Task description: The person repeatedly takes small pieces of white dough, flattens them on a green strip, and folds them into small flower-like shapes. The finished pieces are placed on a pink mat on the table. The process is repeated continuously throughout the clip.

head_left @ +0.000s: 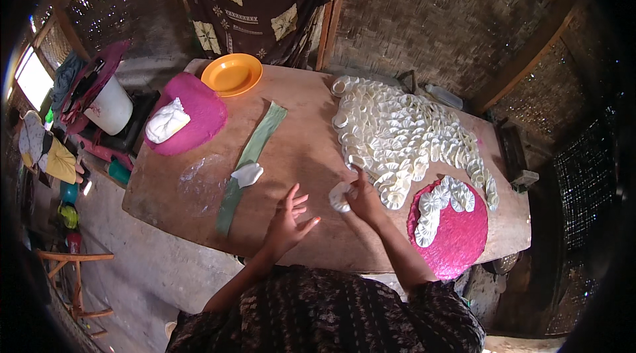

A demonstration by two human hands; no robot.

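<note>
White dough piece (340, 196) half-hidden by right hand (363, 198) | left hand (286, 222) open

dough piece (340, 196): we see one small white round, thin and folded, edges ruffled | state: soft, shaped, not flat | pose: held up off the tabletop, tilted | place: pinched at the fingertips of our right hand (364, 199), just right of the spread fingers of our left hand (286, 220), apart from them

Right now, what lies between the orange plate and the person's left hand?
In the head view, a long green leaf strip with a white dough piece lies between orange plate and left hand.
</note>
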